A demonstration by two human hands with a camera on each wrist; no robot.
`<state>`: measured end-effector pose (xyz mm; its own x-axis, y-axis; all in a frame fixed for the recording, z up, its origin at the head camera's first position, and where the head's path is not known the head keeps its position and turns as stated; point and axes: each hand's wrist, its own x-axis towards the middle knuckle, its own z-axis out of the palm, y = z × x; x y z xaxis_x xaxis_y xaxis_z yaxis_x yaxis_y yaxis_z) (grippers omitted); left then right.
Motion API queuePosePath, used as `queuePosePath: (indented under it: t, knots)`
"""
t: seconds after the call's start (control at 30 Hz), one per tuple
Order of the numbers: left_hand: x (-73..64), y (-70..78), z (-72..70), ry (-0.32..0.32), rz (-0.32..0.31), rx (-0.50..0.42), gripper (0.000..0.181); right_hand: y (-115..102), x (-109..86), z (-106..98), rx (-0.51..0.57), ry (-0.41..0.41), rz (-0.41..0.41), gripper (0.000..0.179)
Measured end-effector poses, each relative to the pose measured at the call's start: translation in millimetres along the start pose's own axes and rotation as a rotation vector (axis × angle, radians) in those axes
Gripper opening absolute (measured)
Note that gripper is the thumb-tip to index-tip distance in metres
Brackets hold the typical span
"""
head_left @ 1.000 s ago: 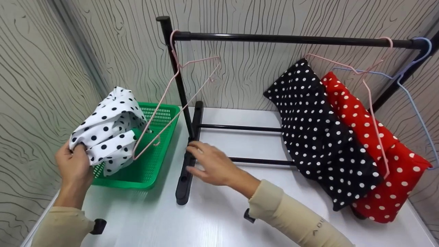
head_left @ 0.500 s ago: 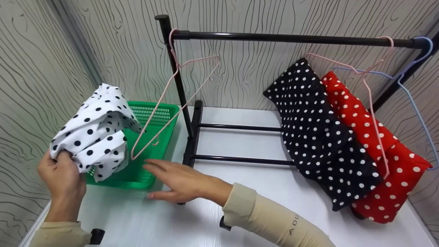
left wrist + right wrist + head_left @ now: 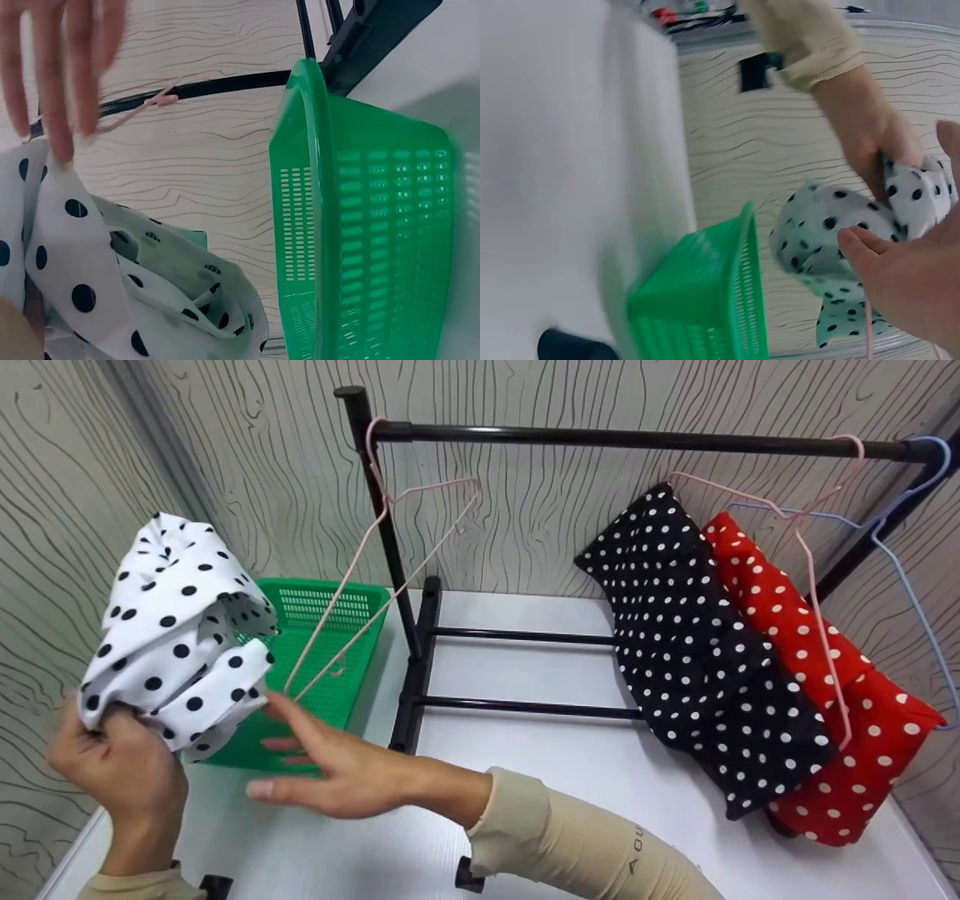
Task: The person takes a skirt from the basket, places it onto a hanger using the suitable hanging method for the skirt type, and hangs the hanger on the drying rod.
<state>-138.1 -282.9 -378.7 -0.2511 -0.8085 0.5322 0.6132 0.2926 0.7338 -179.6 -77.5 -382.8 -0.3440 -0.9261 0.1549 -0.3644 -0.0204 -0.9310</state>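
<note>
My left hand (image 3: 124,769) grips one end of a white cloth with black dots (image 3: 176,622), bunched and held up at the left. In the right wrist view the cloth (image 3: 832,225) droops in folds from that hand. My right hand (image 3: 341,772) reaches leftward with its fingers extended and thumb apart, fingertips right at the cloth's lower edge. The left wrist view has these straight fingers (image 3: 79,67) coming down onto the fabric. Behind and below the cloth stands a green basket (image 3: 367,622). A pink hanger (image 3: 352,566) hangs at the left end of the rack.
A black rack (image 3: 600,436) spans the white table (image 3: 517,765). At its right end hang another pink hanger (image 3: 814,577) with a black polka-dot cloth (image 3: 690,645) and a blue hanger (image 3: 911,585) with a red polka-dot cloth (image 3: 877,750). Patterned walls (image 3: 562,525) enclose the table.
The left hand has carried the white cloth leftward and up, off the basket. My right hand has moved left from the rack's foot to the cloth.
</note>
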Motion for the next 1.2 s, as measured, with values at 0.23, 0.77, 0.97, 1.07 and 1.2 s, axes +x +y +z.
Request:
queuePosePath:
  t: [0.23,0.77,0.97,1.07,1.2]
  knots:
    - [-21.1,22.2,19.5,-0.058,0.175,0.169,0.02,-16,18.2,-7,0.415,0.258,0.117,0.078]
    - [-73.8,11.9,32.5,-0.424,0.53,0.043,0.02,1,21.6,-35,0.815,0.31,0.013,0.037]
    - [-78.6,10.3,30.5,-0.674,0.546,0.025,0.022,6,19.8,-40,0.814,0.392,-0.054,0.012]
    - [-74.3,13.1,26.7,-0.76,0.487,-0.003,0.027,6,15.1,-42,0.802,0.472,-0.048,0.014]
    - [-60.7,17.5,28.9,-0.712,0.446,-0.016,0.034,5,5.6,-45,0.762,0.54,-0.028,0.019]
